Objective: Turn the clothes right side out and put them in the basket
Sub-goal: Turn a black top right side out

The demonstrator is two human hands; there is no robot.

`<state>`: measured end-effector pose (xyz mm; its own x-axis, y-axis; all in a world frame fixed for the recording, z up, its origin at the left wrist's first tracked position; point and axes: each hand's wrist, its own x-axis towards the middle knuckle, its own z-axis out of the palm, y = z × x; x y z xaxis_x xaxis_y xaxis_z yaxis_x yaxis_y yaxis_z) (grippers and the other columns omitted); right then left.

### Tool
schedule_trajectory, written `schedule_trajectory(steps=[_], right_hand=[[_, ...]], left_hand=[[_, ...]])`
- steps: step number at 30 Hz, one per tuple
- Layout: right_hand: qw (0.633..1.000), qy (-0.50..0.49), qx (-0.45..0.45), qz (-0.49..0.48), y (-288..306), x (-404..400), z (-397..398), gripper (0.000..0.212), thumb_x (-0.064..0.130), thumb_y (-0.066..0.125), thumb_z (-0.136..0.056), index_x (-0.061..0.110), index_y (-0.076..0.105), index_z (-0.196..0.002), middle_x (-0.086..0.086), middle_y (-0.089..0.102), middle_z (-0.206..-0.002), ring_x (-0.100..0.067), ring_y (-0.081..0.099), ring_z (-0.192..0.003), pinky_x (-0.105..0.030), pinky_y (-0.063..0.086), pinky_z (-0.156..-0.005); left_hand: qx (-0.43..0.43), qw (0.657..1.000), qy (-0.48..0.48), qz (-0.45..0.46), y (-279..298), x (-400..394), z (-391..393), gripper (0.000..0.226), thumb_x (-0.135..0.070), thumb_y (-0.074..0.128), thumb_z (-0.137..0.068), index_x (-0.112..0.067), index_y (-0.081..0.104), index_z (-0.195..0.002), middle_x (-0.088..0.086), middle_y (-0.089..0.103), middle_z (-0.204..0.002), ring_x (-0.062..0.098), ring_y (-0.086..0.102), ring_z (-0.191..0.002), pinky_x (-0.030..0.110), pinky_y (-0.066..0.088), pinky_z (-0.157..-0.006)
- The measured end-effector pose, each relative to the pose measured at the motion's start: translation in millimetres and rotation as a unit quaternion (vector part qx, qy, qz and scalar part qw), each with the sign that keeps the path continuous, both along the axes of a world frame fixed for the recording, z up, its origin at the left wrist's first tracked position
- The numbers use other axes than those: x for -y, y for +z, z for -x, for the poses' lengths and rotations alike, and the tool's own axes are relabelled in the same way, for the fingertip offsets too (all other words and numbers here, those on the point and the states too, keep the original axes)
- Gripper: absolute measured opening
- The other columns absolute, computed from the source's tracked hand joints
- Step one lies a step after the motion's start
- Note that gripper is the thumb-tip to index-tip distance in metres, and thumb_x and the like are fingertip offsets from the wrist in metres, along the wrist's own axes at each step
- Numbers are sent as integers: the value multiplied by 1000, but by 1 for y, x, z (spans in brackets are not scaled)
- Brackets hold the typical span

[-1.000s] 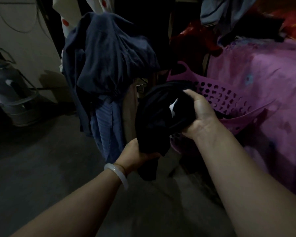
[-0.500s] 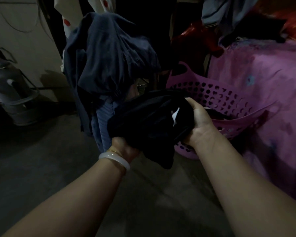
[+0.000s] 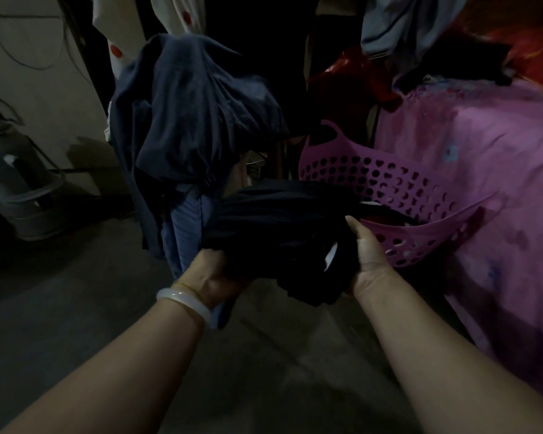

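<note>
A bunched black garment [image 3: 282,233] with a small white label showing is held between both hands at the centre. My left hand [image 3: 215,277], with a pale bangle on the wrist, grips its lower left part. My right hand [image 3: 369,255] grips its right side. The garment's far edge lies against the near rim of a purple basket [image 3: 420,227] with heart-shaped holes, which leans tilted against the bed on the right. Something dark lies inside the basket.
A heap of dark blue clothes [image 3: 195,126] hangs over something upright at centre left. A purple bedspread [image 3: 499,183] covers the bed on the right, with red and grey fabrics behind it. A grey metal canister [image 3: 16,183] stands far left on the concrete floor.
Both hands have gathered the black garment into a bundle. My left hand rose from under its hanging end, and the bundle has shifted down toward the basket's near rim.
</note>
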<state>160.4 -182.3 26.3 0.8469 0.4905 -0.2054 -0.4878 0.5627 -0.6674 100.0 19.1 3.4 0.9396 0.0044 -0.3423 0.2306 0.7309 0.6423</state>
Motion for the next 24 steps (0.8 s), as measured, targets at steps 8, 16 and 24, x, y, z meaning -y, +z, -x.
schedule_trajectory(steps=[8,16,24], right_hand=[[993,-13,-21,119,14,9,-7,14,16,66,-64,7,75,-59,-8,70,-65,-20,70,-58,-28,57,-59],[996,-48,3,70,59,22,-25,16,15,69,-57,4,72,-69,-10,69,-69,-23,69,-62,-28,58,-64],[985,-158,30,68,120,79,-108,23,23,52,-88,5,67,-88,-12,65,-90,-27,62,-85,-38,47,-96]], left_hand=[[44,993,-105,-38,6,-26,0,64,-57,58,-79,-11,64,-122,12,67,-122,31,65,-110,45,54,-84],[8,995,-51,-91,73,37,-41,26,-23,67,-68,-7,77,-86,14,76,-85,26,74,-67,31,58,-53],[80,988,-32,-131,152,94,-135,44,-15,66,-85,-7,58,-127,18,67,-120,34,67,-106,40,58,-75]])
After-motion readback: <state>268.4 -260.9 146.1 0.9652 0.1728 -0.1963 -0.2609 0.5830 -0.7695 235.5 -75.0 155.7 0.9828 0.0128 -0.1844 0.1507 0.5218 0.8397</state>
